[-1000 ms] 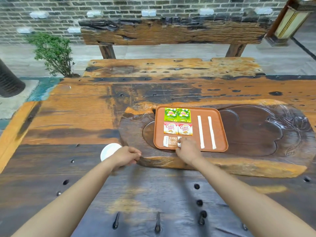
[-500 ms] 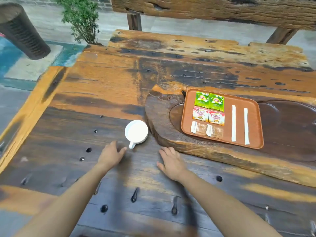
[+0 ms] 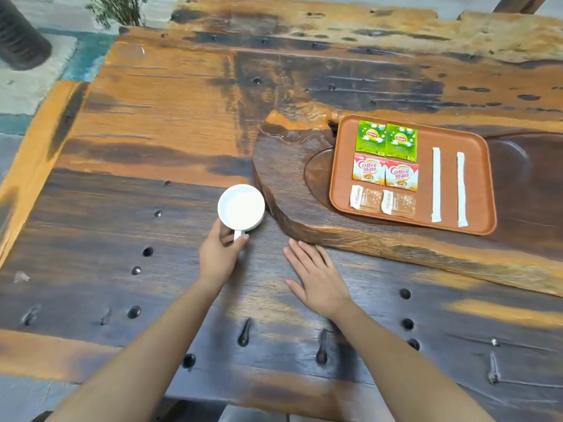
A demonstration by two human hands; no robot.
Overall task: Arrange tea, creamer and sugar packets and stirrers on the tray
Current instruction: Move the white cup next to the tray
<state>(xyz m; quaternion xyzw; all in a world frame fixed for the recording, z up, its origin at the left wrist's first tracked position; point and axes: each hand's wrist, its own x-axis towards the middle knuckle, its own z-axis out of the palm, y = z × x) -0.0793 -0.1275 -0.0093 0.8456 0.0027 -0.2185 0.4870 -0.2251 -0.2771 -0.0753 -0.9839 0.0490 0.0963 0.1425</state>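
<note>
A brown tray [image 3: 478, 178] rests on a carved wooden slab [image 3: 289, 178] at the right. On it lie two green tea packets [image 3: 386, 142], two red-and-white creamer packets [image 3: 385, 173], two brown sugar packets [image 3: 382, 203] and two white wrapped stirrers [image 3: 448, 186], all in neat rows. A white mug [image 3: 241, 207] stands on the table left of the slab. My left hand [image 3: 219, 254] pinches the mug's handle. My right hand [image 3: 316, 275] lies flat and open on the table, fingertips touching the slab's near edge.
The table [image 3: 152, 123] is rough dark and orange wood with several holes and knots. A small potted plant [image 3: 117, 9] and a dark cylinder [image 3: 21, 41] stand on the floor beyond the far left corner.
My right hand left the sugar packets on the tray and came down flat on the table. My left hand moved up to the mug and took its handle. The view tilted down and left.
</note>
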